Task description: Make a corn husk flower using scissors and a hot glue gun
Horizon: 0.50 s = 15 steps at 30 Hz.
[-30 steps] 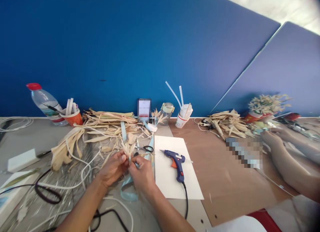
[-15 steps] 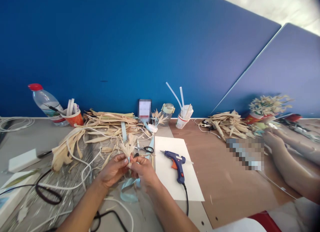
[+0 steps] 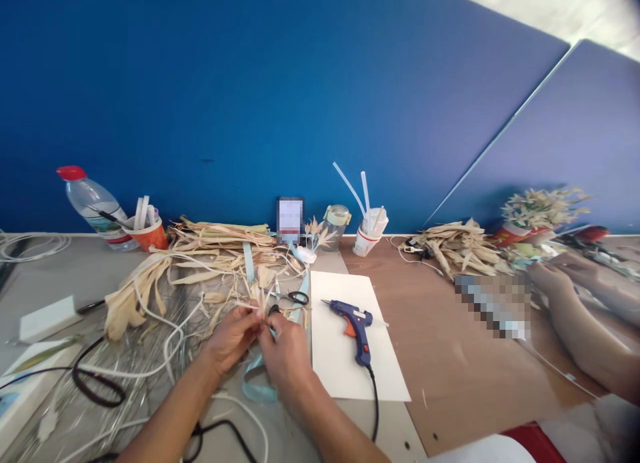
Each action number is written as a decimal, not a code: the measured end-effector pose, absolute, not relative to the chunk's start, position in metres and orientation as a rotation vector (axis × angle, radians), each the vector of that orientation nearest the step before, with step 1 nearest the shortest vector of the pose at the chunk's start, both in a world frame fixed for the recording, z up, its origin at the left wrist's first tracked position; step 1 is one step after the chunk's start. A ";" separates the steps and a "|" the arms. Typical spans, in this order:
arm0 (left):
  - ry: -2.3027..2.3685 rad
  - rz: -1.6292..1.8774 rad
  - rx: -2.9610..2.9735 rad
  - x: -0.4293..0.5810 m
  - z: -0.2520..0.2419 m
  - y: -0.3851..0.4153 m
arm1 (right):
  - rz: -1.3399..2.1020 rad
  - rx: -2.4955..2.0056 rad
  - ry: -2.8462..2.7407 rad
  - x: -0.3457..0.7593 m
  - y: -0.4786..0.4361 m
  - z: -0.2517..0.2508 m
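Note:
My left hand pinches the base of a small bunch of pale dried husk strips, which fan out upward from the fingertips. My right hand is closed beside it, its thumb and fingers on a light blue ribbon at the stem. The ribbon's loose length loops down below the hands onto the table. Just behind the hands lie scissors with black handles, partly hidden by my fingers and the husks.
A blue glue gun rests on a white sheet to the right. Husk piles, a phone, cups and a bottle line the blue partition. Cables cross the left side. Another person's arms are at far right.
My right hand has turned and shifted slightly down beside the bunch, its back now facing up. The left fingers have moved slightly on the stem, and the blue band there is less visible.

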<state>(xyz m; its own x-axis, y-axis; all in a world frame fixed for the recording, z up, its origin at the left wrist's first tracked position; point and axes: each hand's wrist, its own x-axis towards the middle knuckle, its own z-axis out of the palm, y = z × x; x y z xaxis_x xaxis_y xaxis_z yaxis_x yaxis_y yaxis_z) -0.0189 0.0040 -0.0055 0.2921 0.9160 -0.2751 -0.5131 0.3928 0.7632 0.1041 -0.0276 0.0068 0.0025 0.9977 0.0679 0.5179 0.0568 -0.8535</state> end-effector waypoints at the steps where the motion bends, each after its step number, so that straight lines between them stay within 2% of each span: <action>1: 0.767 1.043 0.604 -0.020 -0.005 0.004 | 0.888 -1.530 -1.576 0.105 -0.026 0.008; 11: 0.625 0.951 0.595 -0.022 -0.007 0.000 | 1.683 -1.086 -0.919 0.111 -0.016 0.013; 15: 0.665 0.973 0.625 -0.022 -0.009 0.003 | 1.673 -1.137 -0.908 0.109 -0.015 0.008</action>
<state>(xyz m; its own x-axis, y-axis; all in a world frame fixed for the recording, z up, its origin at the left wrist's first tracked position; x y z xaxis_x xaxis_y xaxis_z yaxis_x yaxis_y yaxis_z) -0.0225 0.0027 -0.0091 0.4026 0.8878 -0.2227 -0.5307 0.4247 0.7335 0.1088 -0.0147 0.0079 -0.1807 0.9389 -0.2928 -0.2661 -0.3333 -0.9045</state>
